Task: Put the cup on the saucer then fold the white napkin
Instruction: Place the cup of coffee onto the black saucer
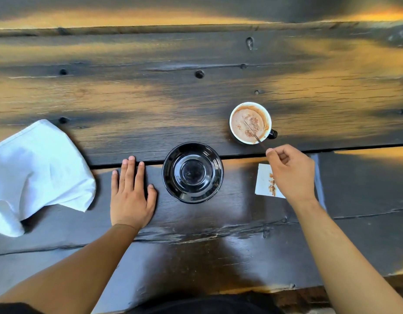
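A dark, knotted plank table [150, 105] filled the view, streaked with warm reflected light. The white napkin [37, 173], the largest item, lay crumpled and unfolded at the table's left edge, its long axis running roughly from far-left to near-right. The left hand [130, 196] rested flat on the wood just left of the saucer, fingers spread and holding nothing. The black saucer [193, 172] sat bare at centre, near the person, its central well exposed. The right hand [291, 173] hovered to the saucer's right, thumb and forefinger pinched on the handle of a thin spoon [255, 134] whose bowl end rested inside the cup. The cup [250, 122], holding pale brown foam, stood on the table beyond and to the right of the saucer, apart from it; its dark handle [273, 133] pointed to the right and slightly toward the person. A small stained paper packet [265, 182] lay partly under the right hand.

Judged step: clearing the spoon before moving the cup. Good practice would be to lift the spoon out or steady it, take the cup by its right-facing handle, keep it level to avoid spilling, and lower it squarely into the saucer's well.
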A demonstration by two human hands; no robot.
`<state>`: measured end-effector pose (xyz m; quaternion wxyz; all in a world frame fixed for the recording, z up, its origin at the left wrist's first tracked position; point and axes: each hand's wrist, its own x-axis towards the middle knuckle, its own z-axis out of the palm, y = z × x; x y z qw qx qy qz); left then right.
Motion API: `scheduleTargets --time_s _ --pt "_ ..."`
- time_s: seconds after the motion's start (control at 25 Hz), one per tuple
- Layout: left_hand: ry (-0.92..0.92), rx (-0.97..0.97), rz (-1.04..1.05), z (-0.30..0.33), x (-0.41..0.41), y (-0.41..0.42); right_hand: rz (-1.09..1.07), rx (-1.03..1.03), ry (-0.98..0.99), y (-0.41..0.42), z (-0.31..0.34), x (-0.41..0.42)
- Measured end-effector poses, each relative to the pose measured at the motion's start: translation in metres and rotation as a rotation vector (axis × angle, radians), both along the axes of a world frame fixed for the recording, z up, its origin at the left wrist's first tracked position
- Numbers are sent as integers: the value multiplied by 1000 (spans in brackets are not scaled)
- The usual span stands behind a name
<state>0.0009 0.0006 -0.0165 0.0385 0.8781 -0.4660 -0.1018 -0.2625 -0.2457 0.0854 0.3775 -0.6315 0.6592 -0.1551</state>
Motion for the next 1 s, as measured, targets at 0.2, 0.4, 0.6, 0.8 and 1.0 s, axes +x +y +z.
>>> scheduleTargets --time_s 0.2,0.4,0.6,0.8,1.0 --pt "5 -11 13 0 -1 -2 -194 101 -164 26 -8 -21" --pt "15 -16 22 -1 0 -2 -354 224 -241 79 -30 -65" --pt "13 -37 29 -3 0 -1 -534 293 -219 116 -49 -88" --pt "8 -83 29 -6 0 0 -555 307 -121 123 -52 -91" --pt "8 -91 31 -7 1 0 -520 314 -19 121 -54 -92"
